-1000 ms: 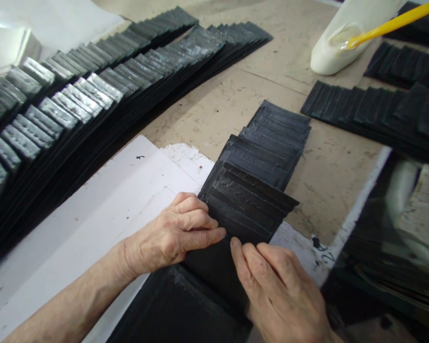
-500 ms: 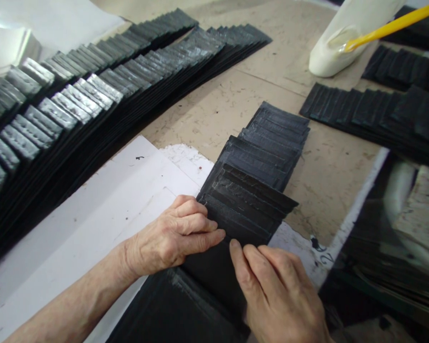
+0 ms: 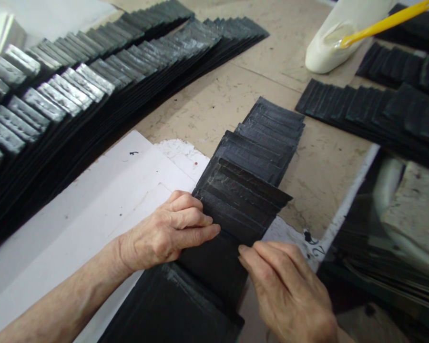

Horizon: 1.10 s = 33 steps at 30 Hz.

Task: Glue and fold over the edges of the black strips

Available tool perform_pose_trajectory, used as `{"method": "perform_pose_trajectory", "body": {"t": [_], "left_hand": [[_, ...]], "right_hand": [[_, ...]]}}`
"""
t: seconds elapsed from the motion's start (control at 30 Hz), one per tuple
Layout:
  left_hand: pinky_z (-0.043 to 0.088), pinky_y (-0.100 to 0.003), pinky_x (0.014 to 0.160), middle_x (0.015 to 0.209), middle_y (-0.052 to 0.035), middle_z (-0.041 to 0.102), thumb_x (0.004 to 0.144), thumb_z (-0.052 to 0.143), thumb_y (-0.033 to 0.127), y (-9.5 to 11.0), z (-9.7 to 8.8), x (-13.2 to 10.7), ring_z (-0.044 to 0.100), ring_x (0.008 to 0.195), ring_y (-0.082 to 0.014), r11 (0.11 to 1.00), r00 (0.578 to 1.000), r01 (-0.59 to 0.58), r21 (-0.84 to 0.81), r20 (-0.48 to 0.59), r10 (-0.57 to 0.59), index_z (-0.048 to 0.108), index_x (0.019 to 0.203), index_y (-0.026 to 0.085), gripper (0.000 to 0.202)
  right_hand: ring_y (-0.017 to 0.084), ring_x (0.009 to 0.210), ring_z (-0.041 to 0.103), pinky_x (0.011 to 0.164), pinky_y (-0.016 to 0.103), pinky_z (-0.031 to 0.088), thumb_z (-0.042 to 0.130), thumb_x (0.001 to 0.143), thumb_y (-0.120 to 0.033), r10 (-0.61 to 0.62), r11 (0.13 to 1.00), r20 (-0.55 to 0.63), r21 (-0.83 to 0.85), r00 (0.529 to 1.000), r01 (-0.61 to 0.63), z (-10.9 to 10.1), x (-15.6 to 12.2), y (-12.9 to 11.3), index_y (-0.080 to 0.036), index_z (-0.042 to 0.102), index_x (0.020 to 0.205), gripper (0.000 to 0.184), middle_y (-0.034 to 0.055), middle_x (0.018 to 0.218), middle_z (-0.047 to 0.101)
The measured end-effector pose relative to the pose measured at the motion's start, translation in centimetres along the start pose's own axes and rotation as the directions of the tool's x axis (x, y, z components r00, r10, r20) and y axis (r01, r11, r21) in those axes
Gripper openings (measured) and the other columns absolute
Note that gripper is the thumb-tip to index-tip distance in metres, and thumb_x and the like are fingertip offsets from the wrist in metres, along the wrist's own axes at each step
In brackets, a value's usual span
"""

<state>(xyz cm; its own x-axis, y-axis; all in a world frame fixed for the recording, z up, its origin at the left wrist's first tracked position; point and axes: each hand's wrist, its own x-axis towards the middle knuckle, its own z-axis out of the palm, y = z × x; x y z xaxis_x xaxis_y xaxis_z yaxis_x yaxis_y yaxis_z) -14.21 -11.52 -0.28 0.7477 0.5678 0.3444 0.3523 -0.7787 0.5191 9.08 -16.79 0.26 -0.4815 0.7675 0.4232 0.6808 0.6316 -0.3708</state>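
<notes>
left hand fingers flat on fanned black leather rectangles | right hand fingers curled at their edge, grip unclear | uneven push could skew them

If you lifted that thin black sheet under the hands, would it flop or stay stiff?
Probably light and bendy: the thin black sheet lies very flat, like the fanned row of black pieces beyond it. It likely slides easily on the white paper, as the left hand presses it down. Unlikely to roll.
</notes>
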Motion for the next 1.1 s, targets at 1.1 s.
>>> {"method": "perform_pose_trajectory", "body": {"t": [1.1], "left_hand": [[0.048, -0.032, 0.076, 0.090, -0.0113, 0.059, 0.078, 0.041, -0.002, -0.1, -0.2, -0.8, 0.052, 0.084, -0.0165, 0.988, 0.969, 0.132, -0.084, -0.199, -0.147, 0.062, 0.099, 0.007, 0.031]], "right_hand": [[0.021, 0.081, 0.053, 0.069, 0.032, 0.047, 0.044, 0.083, -0.003, -0.145, 0.964, 0.089, -0.213, 0.985, 0.161, 1.4, 2.6, -0.8, -0.003, 0.066, 0.096, 0.026, 0.0128, 0.086, 0.062]]}}
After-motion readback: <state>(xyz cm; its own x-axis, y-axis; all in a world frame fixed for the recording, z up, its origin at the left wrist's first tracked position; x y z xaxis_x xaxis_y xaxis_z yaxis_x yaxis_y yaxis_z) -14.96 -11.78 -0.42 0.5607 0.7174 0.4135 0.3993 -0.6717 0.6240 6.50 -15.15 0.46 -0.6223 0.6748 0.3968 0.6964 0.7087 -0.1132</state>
